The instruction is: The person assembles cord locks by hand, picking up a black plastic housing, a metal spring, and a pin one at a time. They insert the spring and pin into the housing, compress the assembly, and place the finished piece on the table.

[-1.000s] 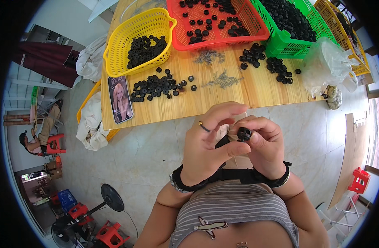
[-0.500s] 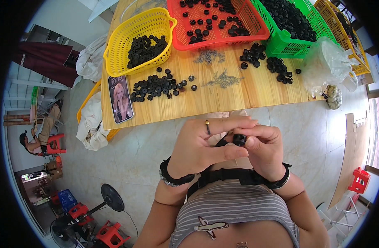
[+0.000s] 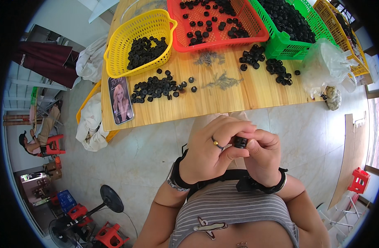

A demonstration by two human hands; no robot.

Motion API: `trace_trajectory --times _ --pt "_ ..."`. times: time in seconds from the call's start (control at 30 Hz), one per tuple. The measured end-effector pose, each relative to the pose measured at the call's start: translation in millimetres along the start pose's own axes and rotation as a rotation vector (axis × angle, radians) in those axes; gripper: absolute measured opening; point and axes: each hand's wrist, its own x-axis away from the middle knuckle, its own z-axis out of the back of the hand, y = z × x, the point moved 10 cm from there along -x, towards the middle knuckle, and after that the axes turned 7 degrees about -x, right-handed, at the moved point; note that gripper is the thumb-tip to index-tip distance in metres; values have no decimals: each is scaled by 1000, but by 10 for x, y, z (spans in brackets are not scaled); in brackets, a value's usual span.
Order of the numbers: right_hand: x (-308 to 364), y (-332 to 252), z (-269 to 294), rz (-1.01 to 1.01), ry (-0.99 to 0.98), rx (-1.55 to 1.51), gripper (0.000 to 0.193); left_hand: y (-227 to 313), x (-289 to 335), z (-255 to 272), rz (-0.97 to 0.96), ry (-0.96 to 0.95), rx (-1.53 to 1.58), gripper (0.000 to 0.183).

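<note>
Remotely, I see a wooden table (image 3: 185, 105) carrying a red basket (image 3: 224, 44), green crate (image 3: 286, 48) and yellow basket (image 3: 116, 53), all with black parts (image 3: 146, 53); before it, left hand (image 3: 206, 155) and right hand (image 3: 264, 159) closely pinch one black cylinder (image 3: 240, 142) between them.

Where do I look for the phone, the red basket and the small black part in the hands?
Phone (image 3: 121, 101): head view, middle of its screen.
Red basket (image 3: 222, 46): head view, on its near rim.
Small black part (image 3: 240, 142): head view, middle of its visible side.
</note>
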Motion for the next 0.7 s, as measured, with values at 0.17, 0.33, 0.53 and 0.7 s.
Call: trace_trajectory --times 0.17,0.33,0.53,0.7 --pt "10 -9 20 7 19 -4 19 -33 6 -15 -14 2 16 31" --pt "-91 -6 115 -58 17 70 19 -239 37 -171 165 -114 152 46" --pt "-551 -927 313 338 231 625 14 -633 147 -36 220 222 574 61" --pt "-1011 -2007 220 771 299 984 28 -707 271 -41 355 218 413 39"
